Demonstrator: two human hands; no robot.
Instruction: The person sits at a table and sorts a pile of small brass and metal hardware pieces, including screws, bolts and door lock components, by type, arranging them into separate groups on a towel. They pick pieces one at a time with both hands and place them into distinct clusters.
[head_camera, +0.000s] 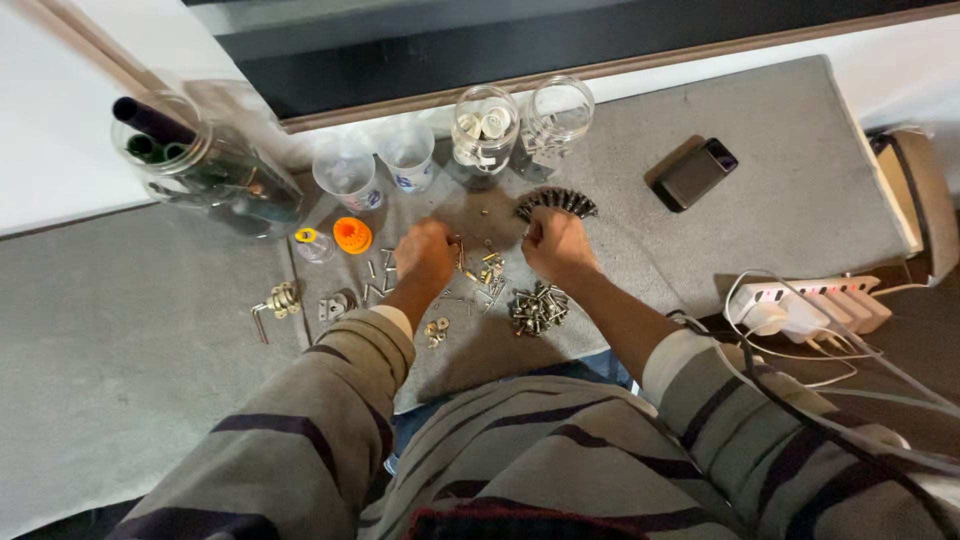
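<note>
My left hand (425, 250) and right hand (555, 243) hover fisted over loose screws (485, 272). Whether either grip holds anything, I cannot tell.

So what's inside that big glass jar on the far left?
The big glass jar holds dark tubes, one black and some green, poking from its mouth. Their lower ends blur behind the reflective glass.

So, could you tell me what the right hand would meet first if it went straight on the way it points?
Probably the dark fan of screws just beyond the right hand; depth is unclear.
</note>
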